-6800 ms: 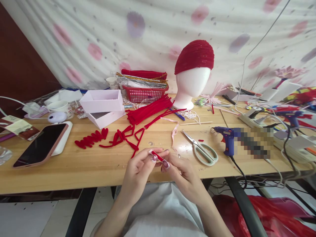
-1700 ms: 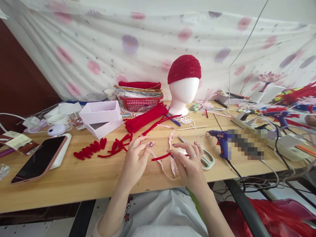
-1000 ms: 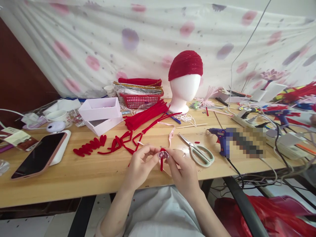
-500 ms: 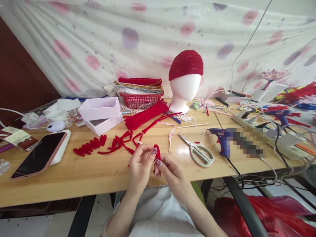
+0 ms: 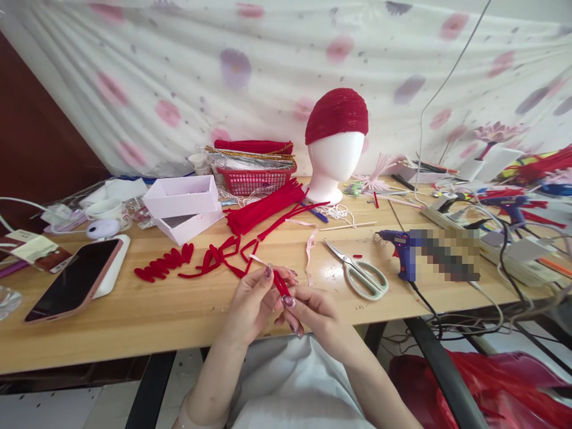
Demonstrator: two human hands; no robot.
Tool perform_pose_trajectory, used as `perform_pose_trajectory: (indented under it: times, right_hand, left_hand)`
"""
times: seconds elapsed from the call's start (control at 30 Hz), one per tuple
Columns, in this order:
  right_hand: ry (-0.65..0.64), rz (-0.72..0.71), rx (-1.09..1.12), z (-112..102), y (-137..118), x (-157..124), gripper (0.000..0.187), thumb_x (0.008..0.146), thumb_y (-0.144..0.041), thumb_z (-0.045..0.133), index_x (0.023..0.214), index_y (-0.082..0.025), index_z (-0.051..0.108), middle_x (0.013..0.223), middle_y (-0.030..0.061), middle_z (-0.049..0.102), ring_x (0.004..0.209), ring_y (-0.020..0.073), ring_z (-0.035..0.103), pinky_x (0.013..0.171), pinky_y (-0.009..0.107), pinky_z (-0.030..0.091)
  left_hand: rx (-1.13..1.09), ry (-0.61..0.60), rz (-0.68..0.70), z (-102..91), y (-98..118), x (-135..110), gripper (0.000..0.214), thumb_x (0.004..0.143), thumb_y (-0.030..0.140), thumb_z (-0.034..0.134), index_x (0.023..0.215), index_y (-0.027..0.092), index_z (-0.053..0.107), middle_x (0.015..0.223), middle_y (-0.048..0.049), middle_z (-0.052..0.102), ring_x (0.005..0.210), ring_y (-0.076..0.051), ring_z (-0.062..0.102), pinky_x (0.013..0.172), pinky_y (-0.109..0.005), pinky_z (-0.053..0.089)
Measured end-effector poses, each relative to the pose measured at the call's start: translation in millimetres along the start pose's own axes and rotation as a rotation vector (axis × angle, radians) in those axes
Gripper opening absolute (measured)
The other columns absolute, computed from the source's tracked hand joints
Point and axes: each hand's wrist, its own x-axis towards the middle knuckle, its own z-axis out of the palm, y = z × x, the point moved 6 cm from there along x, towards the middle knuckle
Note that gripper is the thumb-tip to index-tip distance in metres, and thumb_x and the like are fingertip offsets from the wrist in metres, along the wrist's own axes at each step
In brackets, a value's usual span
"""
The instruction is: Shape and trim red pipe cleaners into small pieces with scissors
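Note:
In front of my body, above the table's near edge, a short folded red pipe cleaner (image 5: 280,284) runs between my hands, its two strands side by side. My right hand (image 5: 313,313) pinches its lower end between thumb and fingers. At the upper end my left hand (image 5: 250,304) is closed around it, with the thumb up. A thin white strip (image 5: 259,260) sticks out past the left fingers; how it is gripped is hidden. Beyond the left hand lie bent red pipe cleaners (image 5: 214,256), and left of them a row of red padded loops (image 5: 163,263).
Scissors (image 5: 357,271) and a blue glue gun (image 5: 404,253) lie to the right, with cables and a power strip (image 5: 500,256). Behind stand a white mannequin head (image 5: 335,158) in a red cap, a red basket (image 5: 257,180) and a pink box (image 5: 181,199). A phone (image 5: 74,280) lies left.
Both hands have come slightly lower and nearer to me. The pipe cleaner, a rounded upright loop before, now shows as two parallel strands. More of the white strip shows.

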Motion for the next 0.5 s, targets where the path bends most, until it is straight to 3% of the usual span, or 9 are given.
perform_pose_trajectory:
  times: [0.27, 0.4, 0.5]
  right_hand:
    - [0.058, -0.039, -0.16, -2.2, 2.2, -0.2, 0.04, 0.093, -0.052, 0.055, 0.072, -0.019, 0.056, 0.058, -0.0033, 0.05, 0.053, 0.0109, 0.043, 0.051, 0.024, 0.034]
    - [0.071, -0.092, -0.295, 1.5, 3.2, -0.8, 0.036, 0.098, -0.045, 0.049, 0.073, -0.02, 0.055, 0.06, -0.003, 0.05, 0.054, 0.0116, 0.043, 0.052, 0.025, 0.033]
    - [0.079, -0.122, -0.304, 5.5, 3.0, -1.1, 0.037, 0.099, -0.044, 0.047, 0.071, -0.021, 0.05, 0.062, -0.0024, 0.049, 0.057, 0.0125, 0.044, 0.055, 0.026, 0.035]
  left_hand:
    - [-0.033, 0.129, 0.137, 0.3, 5.8, 2.0, 0.032, 0.061, 0.043, 0.087, 0.065, 0.017, 0.07, 0.068, -0.0017, 0.067, 0.063, -0.014, 0.063, 0.058, -0.026, 0.051]
    - [-0.072, 0.195, 0.131, -2.9, 4.3, -0.2, 0.033, 0.059, 0.042, 0.088, 0.065, 0.017, 0.068, 0.069, -0.0018, 0.068, 0.057, -0.012, 0.059, 0.043, -0.021, 0.04]
    - [-0.114, 0.229, 0.161, -5.3, 7.0, -1.4, 0.031, 0.058, 0.039, 0.089, 0.065, 0.016, 0.069, 0.07, -0.0016, 0.069, 0.061, -0.012, 0.061, 0.048, -0.02, 0.044]
